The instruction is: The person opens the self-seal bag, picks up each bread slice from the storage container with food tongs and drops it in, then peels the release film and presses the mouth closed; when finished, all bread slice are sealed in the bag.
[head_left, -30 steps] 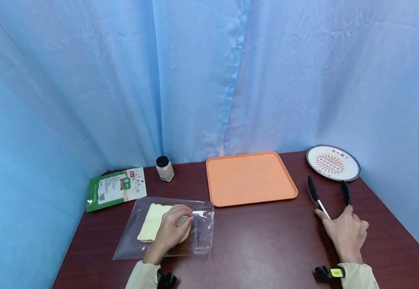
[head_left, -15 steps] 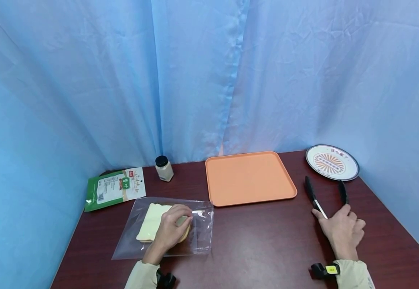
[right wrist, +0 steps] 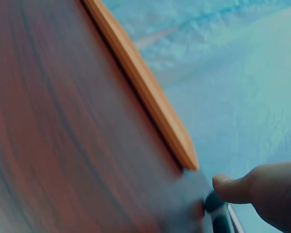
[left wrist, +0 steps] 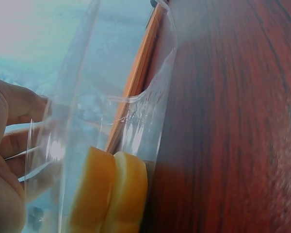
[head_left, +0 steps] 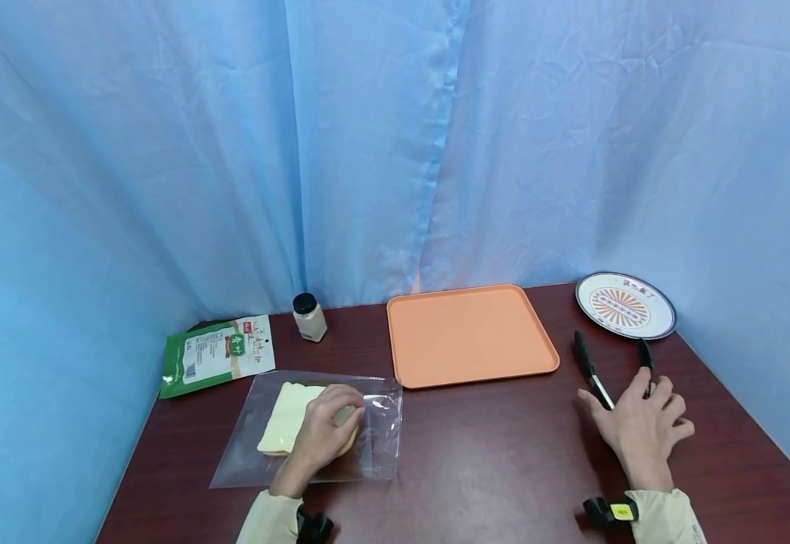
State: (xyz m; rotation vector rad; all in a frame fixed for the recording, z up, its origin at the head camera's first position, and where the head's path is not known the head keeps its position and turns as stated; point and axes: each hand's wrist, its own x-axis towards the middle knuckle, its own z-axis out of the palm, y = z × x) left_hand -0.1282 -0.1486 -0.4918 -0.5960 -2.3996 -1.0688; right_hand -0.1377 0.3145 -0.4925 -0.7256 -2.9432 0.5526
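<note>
A clear plastic bag point(head_left: 384, 446) with sliced bread point(head_left: 287, 423) inside lies at the left front of the table. My left hand point(head_left: 320, 434) reaches over the bread and pinches the bag's upper film between thumb and fingers. In the left wrist view the film point(left wrist: 56, 145) stands raised beside two thick bread slices point(left wrist: 111, 194). On the right, black-tipped tongs point(head_left: 582, 355) lie with their arms spread apart. Above their handle end is my right hand point(head_left: 642, 431), fingers spread and palm down, covering part of the tongs. The right thumb point(right wrist: 235, 188) shows beside a tong arm in the right wrist view.
An orange tray point(head_left: 472, 336) lies at the back middle, with a patterned white plate point(head_left: 626, 305) at the back right corner. Behind the bag stand a black-capped jar point(head_left: 310, 319) and a green and white packet point(head_left: 218, 357). Blue curtains point(head_left: 367, 151) hang along the table's edges.
My right hand has shifted slightly left with the tongs, then let go of them and spread its fingers. The left hand keeps its pinch on the bag.
</note>
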